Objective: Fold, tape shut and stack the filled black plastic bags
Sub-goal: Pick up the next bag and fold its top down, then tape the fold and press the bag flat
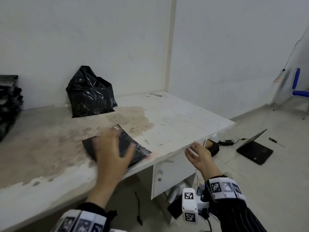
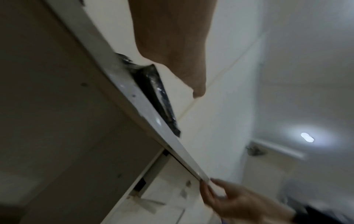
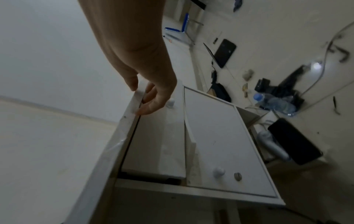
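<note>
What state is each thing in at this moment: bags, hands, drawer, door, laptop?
Flat bag: folded, lying at the desk's front edge, under the left hand.
Big bag: crumpled, upright against the wall.
Stack: piled at the far left.
Left hand: open, blurred, over the flat bag.
Right hand: open, fingers at the desk edge.
Drawer: slightly open.
Cabinet door: ajar.
Laptop: open, on the floor.

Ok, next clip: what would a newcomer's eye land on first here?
Probably the left hand, fingers spread over a flat black bag near the front edge of the stained white desk. Next, the crumpled black bag standing against the wall at the back of the desk. The right hand is open at the desk's front edge, fingertips on it, holding nothing.
</note>
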